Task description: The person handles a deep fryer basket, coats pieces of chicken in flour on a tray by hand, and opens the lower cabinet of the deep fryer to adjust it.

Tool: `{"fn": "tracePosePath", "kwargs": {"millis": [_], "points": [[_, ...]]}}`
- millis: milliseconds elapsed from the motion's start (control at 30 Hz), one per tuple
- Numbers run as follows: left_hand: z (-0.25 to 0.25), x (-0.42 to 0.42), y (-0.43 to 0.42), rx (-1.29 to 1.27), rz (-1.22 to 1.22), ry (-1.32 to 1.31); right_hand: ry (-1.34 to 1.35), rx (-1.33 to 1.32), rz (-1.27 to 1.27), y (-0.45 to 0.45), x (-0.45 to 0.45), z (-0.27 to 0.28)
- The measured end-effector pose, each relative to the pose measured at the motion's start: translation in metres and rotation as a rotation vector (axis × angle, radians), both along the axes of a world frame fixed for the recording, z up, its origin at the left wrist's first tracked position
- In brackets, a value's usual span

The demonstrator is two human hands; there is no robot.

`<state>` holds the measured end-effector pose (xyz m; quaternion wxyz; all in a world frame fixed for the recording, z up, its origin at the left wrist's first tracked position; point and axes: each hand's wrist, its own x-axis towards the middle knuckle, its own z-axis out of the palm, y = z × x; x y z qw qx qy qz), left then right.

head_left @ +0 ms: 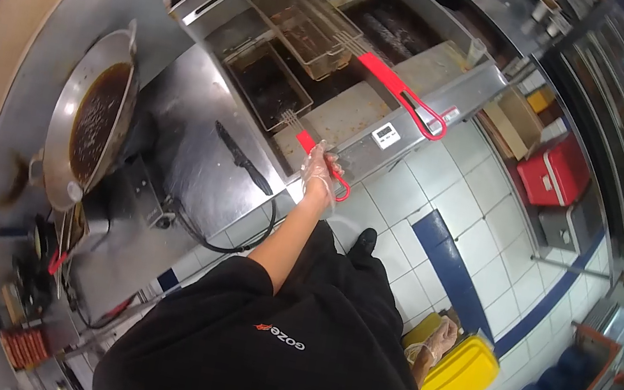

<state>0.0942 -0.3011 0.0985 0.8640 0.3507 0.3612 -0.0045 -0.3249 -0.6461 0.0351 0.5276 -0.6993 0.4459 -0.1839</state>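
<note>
In a clear plastic glove, my left hand point(319, 169) is closed around the red handle of a fry basket point(269, 83). The basket's wire body sits low in the left fryer well point(244, 58), in dark oil. Beside it a second fry basket point(297, 21) rests higher, its red handle point(401, 94) sticking out past the fryer's front edge. My right hand point(437, 340), also gloved, hangs at my right side by a yellow bin lid point(461, 378). Its fingers are loosely bent and apart, with nothing visible in them.
A knife point(243, 158) lies on the steel counter point(200, 121) left of the fryer. A wide pan point(67, 118) of brown liquid stands further left. A small timer point(385, 134) sits on the fryer front. Beyond the tiled floor is a red box point(554, 171).
</note>
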Motion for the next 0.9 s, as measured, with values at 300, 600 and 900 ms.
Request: {"fn": "tracePosePath", "kwargs": {"millis": [300, 600, 900], "points": [[-0.012, -0.007, 0.003, 0.408, -0.120, -0.042, 0.363, -0.091, 0.035, -0.100, -0.034, -0.109], [-0.026, -0.008, 0.007, 0.533, -0.100, -0.029, 0.377, -0.058, 0.120, -0.073, 0.021, -0.045], [-0.025, -0.028, 0.005, 0.625, -0.152, -0.010, 0.447, -0.137, 0.273, -0.084, 0.027, -0.026]]}}
